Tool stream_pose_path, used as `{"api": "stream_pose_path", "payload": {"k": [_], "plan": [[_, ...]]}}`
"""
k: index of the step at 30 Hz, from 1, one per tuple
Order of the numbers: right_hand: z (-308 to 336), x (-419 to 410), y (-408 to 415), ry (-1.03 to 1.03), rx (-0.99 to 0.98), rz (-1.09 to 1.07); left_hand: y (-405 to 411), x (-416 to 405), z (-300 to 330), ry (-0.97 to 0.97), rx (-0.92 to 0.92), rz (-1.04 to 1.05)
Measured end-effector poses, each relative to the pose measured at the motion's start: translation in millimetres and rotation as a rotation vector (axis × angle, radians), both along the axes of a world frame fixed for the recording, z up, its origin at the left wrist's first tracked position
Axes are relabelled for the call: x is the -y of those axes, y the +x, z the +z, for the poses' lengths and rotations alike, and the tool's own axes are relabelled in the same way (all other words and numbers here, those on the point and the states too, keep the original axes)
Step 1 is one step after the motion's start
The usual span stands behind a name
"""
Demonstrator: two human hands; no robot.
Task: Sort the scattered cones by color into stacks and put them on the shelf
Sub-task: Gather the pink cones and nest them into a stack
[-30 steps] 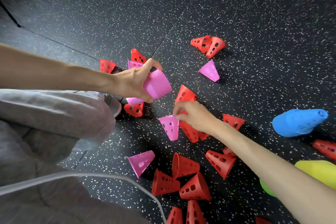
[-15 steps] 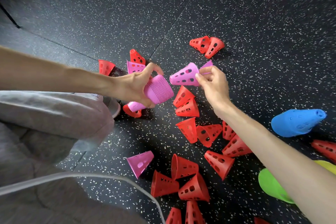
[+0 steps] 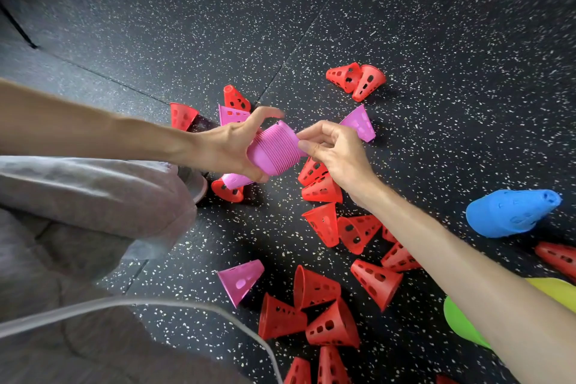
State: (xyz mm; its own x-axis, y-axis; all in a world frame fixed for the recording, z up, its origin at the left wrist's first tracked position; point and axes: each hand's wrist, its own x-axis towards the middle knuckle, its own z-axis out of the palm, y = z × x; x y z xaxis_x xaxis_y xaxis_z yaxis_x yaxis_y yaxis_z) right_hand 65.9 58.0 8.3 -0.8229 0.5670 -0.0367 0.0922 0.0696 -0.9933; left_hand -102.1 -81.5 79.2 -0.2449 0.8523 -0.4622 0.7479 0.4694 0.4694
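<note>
Speckled black rubber floor (image 3: 436, 40) is carrying everything here, with loose red cones (image 3: 322, 223) lying all over it. A blue cone stack (image 3: 511, 212) is lying off to the right. The left hand (image 3: 230, 146) is wrapping its grip around the pink cone stack (image 3: 274, 150), and the right hand (image 3: 333, 150) is pinching that stack's wide rim. One single pink cone (image 3: 241, 279) is lying nearer the camera.

Both hands (image 3: 230, 146) (image 3: 336, 150) forward, fingers curled
</note>
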Motion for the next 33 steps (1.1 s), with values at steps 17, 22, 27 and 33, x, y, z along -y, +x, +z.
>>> {"api": "stream_pose_path", "payload": {"k": [17, 22, 27, 33], "plan": [[2, 17, 4, -0.051, 0.005, 0.094, -26, 14, -3, -0.147, -0.013, -0.090], [-2, 32, -4, -0.006, 0.032, 0.278, -37, 25, -3, -0.173, -0.015, -0.069], [-20, 71, -6, -0.033, 0.077, 0.511, -42, 41, -10, -0.191, -0.034, -0.045], [-42, 106, 3, -0.009, 0.215, 0.681, -41, 52, -12, -0.227, -0.012, -0.022]]}}
